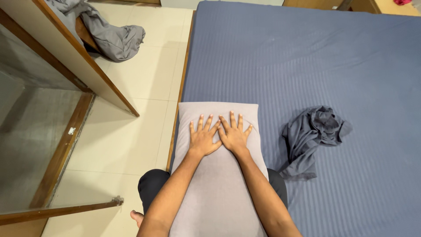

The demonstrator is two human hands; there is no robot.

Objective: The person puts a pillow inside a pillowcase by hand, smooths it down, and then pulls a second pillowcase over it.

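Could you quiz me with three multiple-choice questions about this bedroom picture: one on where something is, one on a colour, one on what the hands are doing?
1. Where does the crumpled dark grey cloth lie?
A. On the bed, beside the pillow
B. On top of the pillow
C. Under the bed

2. What colour is the bed sheet?
A. White
B. Blue
C. Red

3. How are the left hand and right hand placed?
A. Clenched into fists
B. Raised in the air
C. Flat, fingers spread, on the grey pillow

Answers: 1 A, the cloth sits on the sheet apart from the pillow. 2 B, the striped sheet is plainly blue. 3 C, both palms press down side by side.
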